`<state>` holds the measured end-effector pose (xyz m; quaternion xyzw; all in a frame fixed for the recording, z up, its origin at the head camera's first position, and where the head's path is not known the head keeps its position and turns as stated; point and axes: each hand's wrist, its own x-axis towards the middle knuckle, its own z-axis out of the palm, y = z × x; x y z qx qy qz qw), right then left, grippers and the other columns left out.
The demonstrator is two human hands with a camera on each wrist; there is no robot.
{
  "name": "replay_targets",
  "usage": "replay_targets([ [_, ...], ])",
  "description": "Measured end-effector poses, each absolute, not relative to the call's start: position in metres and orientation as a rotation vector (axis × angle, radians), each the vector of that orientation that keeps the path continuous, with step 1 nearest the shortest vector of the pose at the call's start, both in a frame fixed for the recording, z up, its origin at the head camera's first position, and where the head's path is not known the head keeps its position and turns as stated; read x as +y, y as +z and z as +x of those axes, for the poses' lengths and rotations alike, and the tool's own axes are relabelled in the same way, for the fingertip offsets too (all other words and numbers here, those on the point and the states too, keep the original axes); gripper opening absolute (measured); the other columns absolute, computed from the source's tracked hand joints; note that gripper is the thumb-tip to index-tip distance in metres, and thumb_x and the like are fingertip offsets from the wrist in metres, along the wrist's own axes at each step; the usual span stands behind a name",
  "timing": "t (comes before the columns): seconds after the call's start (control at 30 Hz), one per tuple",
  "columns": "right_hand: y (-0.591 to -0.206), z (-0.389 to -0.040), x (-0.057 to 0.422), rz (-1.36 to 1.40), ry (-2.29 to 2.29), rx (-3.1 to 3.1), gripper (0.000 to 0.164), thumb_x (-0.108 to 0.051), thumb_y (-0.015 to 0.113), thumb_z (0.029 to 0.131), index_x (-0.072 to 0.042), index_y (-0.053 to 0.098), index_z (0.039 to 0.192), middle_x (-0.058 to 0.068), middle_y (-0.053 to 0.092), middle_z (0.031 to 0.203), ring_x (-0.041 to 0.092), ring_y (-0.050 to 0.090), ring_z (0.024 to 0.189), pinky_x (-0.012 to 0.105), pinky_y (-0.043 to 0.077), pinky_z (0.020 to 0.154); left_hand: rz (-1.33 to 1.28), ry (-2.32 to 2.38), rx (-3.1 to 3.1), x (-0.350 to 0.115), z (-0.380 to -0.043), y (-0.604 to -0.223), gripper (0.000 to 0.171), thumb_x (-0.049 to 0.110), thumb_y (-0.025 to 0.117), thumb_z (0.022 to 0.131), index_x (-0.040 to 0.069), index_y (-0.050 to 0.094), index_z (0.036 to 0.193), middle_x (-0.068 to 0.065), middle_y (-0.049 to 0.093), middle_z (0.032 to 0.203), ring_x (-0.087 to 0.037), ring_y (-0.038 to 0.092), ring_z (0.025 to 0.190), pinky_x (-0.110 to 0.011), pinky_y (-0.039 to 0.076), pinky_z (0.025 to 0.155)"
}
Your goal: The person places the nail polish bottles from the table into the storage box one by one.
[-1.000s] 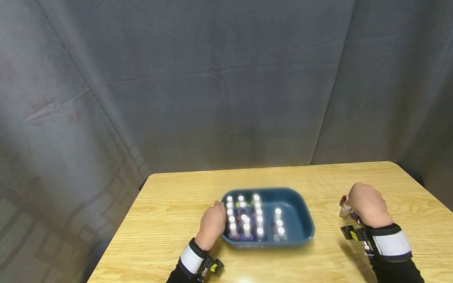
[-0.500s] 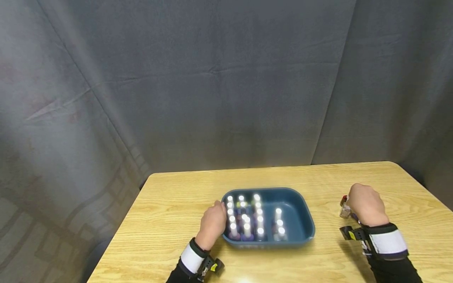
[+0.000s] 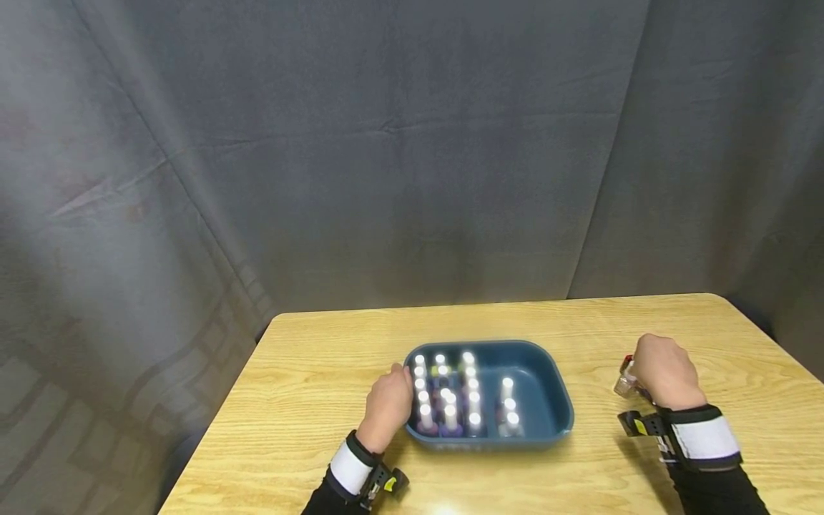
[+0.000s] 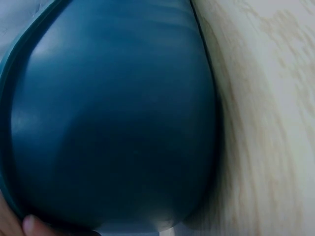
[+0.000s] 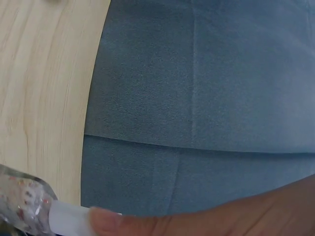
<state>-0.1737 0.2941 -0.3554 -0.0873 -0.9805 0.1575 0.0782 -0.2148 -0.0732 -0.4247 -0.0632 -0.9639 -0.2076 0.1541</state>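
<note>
My left hand (image 3: pixel 388 400) holds the left rim of a dark blue plastic tub (image 3: pixel 543 400); in the left wrist view its fingertips show at the rim of the tub (image 4: pixel 123 123). Nail polish bottles (image 3: pixel 450 422) with white caps stand in rows inside, mostly toward the tub's left side. Farther right, my right hand (image 3: pixel 666 368) pinches the white cap of a clear nail polish bottle with coloured flecks (image 5: pixel 27 204). That glitter bottle (image 3: pixel 623 386) is tilted in the head view. Something red (image 3: pixel 626 362) shows beside it, partly hidden by the hand.
The wooden table (image 3: pixel 309 372) has rounded far corners. Grey cloth (image 3: pixel 412 179) hangs behind it and along both sides. Bare tub floor shows to the right of the bottles.
The glitter bottle at my right hand has tilted a little more, and the purple thing beside it shows less. My right hand has shifted slightly left. The left hand stays on the tub.
</note>
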Motion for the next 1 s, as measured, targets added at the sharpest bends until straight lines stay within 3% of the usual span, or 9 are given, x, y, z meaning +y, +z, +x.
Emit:
replay_targets([
  [0.1, -0.354, -0.173, 0.293, -0.264, 0.483, -2.941, 0.019, -0.004, 0.065, 0.067, -0.002, 0.051, 0.054, 0.005, 0.04, 0.054, 0.019, 0.038, 0.049, 0.029, 0.031, 0.042, -0.185, -0.605, -2.76, -0.073, -0.215, -0.425, 0.027, 0.017, 0.042, 0.096, 0.0, 0.05, 0.076, -0.016, 0.055, 0.057, -0.031, 0.06, 0.054, -0.037, 0.042, 0.04],
  [0.3, -0.351, -0.172, 0.288, -0.23, 0.48, -2.919, 0.026, -0.009, 0.064, 0.079, 0.0, 0.057, 0.056, 0.001, 0.042, 0.051, 0.015, 0.039, 0.046, 0.027, 0.029, 0.042, -0.182, -0.607, -2.76, -0.073, -0.216, -0.424, 0.028, 0.017, 0.041, 0.096, 0.001, 0.051, 0.076, -0.015, 0.054, 0.057, -0.03, 0.059, 0.053, -0.036, 0.041, 0.04],
  [0.53, -0.345, -0.17, 0.278, -0.158, 0.503, -2.862, 0.029, -0.01, 0.062, 0.081, -0.004, 0.053, 0.055, -0.002, 0.037, 0.048, 0.013, 0.036, 0.045, 0.026, 0.025, 0.043, -0.188, -0.587, -2.758, -0.073, -0.215, -0.424, 0.028, 0.017, 0.041, 0.096, 0.001, 0.051, 0.076, -0.014, 0.054, 0.056, -0.029, 0.058, 0.052, -0.035, 0.041, 0.039],
  [0.77, -0.334, -0.171, 0.264, -0.021, 0.53, -2.778, 0.021, -0.014, 0.064, 0.084, 0.005, 0.062, 0.074, 0.002, 0.054, 0.053, 0.012, 0.047, 0.047, 0.027, 0.031, 0.045, -0.17, -0.577, -2.771, -0.074, -0.215, -0.423, 0.028, 0.017, 0.041, 0.097, 0.001, 0.05, 0.076, -0.015, 0.055, 0.058, -0.03, 0.059, 0.053, -0.036, 0.041, 0.04],
  [1.0, -0.317, -0.175, 0.238, 0.071, 0.588, -2.743, 0.023, -0.022, 0.063, 0.085, -0.002, 0.063, 0.073, 0.001, 0.059, 0.055, 0.01, 0.049, 0.049, 0.028, 0.032, 0.05, -0.177, -0.575, -2.774, -0.072, -0.216, -0.426, 0.029, 0.018, 0.04, 0.097, 0.001, 0.05, 0.076, -0.015, 0.054, 0.057, -0.03, 0.059, 0.053, -0.036, 0.041, 0.039],
])
